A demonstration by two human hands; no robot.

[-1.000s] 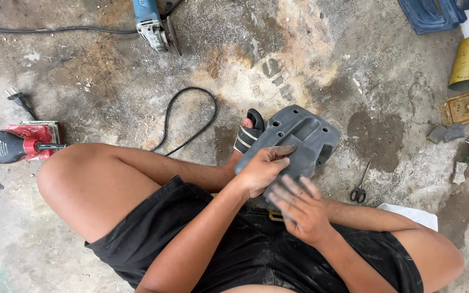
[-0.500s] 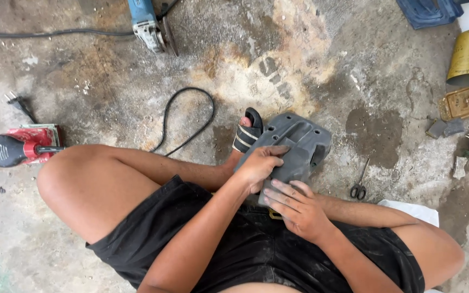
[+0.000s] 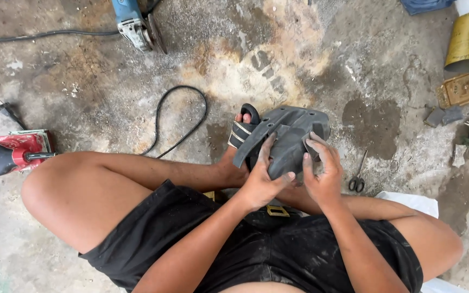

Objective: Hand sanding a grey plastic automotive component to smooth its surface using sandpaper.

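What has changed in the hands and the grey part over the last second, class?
The right hand slid from the near side of the grey plastic part to its right edge, fingers now pressing there. The left hand kept its hold. The scissors and the red tool stayed put.

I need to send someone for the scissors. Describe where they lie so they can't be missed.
Start at the seated person's right hand, which holds a grey moulded plastic part together with the left hand. Just past that hand, the scissors lie on the bare concrete floor, blades pointing away. They are the only thin metal tool there, with dark looped handles.
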